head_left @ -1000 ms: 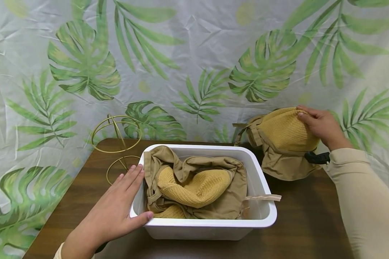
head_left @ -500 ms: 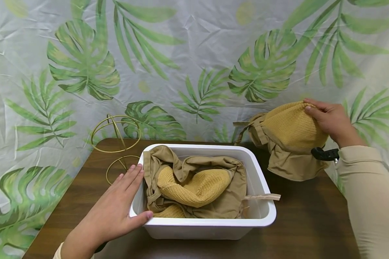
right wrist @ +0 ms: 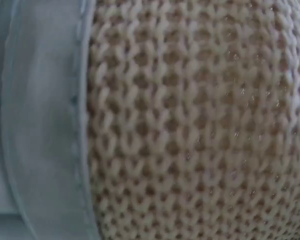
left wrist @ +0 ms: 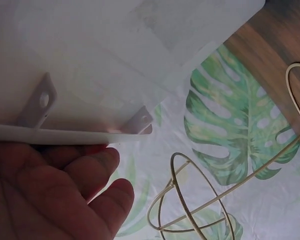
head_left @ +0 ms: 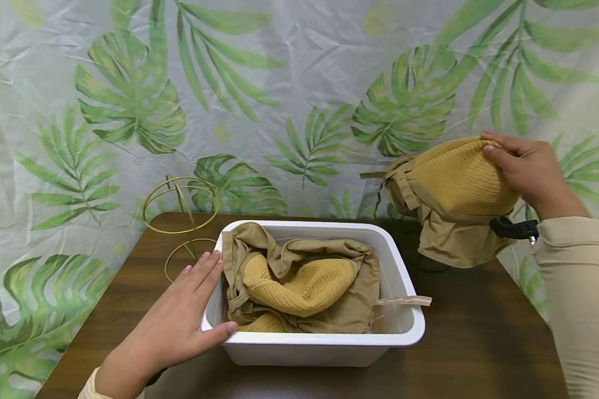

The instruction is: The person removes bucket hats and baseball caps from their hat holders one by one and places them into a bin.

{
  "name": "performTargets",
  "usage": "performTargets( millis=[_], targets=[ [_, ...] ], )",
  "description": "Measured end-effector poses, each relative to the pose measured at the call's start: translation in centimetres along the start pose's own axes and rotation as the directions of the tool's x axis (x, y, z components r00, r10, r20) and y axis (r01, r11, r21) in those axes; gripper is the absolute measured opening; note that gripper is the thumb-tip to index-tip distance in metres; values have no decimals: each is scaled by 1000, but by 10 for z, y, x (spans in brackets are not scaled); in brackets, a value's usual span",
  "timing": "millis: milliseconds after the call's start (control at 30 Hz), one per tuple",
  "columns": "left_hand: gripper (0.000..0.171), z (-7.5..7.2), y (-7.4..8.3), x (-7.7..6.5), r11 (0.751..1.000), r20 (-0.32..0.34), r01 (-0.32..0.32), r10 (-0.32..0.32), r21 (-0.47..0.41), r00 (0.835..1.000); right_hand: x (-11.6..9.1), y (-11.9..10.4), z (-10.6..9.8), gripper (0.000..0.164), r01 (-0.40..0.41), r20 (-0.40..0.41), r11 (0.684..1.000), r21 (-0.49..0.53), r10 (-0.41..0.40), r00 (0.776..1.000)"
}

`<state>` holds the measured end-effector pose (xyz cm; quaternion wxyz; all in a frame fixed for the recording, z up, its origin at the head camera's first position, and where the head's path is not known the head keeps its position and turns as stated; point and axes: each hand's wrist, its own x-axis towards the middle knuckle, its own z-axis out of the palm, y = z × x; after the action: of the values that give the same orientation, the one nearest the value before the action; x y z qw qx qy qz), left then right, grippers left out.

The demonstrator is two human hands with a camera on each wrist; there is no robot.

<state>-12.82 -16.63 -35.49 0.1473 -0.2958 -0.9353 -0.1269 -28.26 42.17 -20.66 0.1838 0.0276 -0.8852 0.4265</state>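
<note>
At the right of the head view, my right hand (head_left: 534,172) pinches the top of a sun hat (head_left: 464,177) with a yellow knitted crown and khaki brim. The hat hangs above the table, brim downward and tilted. Its knit (right wrist: 190,120) and a fabric band (right wrist: 45,120) fill the right wrist view. My left hand (head_left: 174,327) rests on the left rim of a white plastic tub (head_left: 309,339), fingers extended and thumb over the near corner. Inside the tub lies crumpled khaki fabric with yellow knit (head_left: 324,280), looking like similar hats. A pale strap (head_left: 409,301) hangs over the tub's right rim.
A gold wire stand (head_left: 179,221) with rings stands behind the left hand, left of the tub. The dark wooden table (head_left: 479,321) meets a leaf-patterned cloth (head_left: 319,66) at the back. A dark curved line (head_left: 429,269) shows below the raised hat.
My right hand has lifted the sun hat upward and to the right, off the table area behind the tub. The left hand and tub have stayed in place.
</note>
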Motion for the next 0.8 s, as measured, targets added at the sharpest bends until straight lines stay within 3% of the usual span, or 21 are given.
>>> performTargets(
  millis=[267,533,800],
  targets=[
    [96,0,0,-1,1000,6,5,-5,-3,1000,-3,-33,3,39,21,-38,991,132,-16,999],
    [96,-1,0,0,1000,2,-2,2,2,1000,-10,-78,20,40,116,-16,962,246,-116,993],
    [96,0,-1,1,1000,-1,-8,8,4,1000,-11,-106,30,32,180,-108,937,299,-154,982]
  ],
)
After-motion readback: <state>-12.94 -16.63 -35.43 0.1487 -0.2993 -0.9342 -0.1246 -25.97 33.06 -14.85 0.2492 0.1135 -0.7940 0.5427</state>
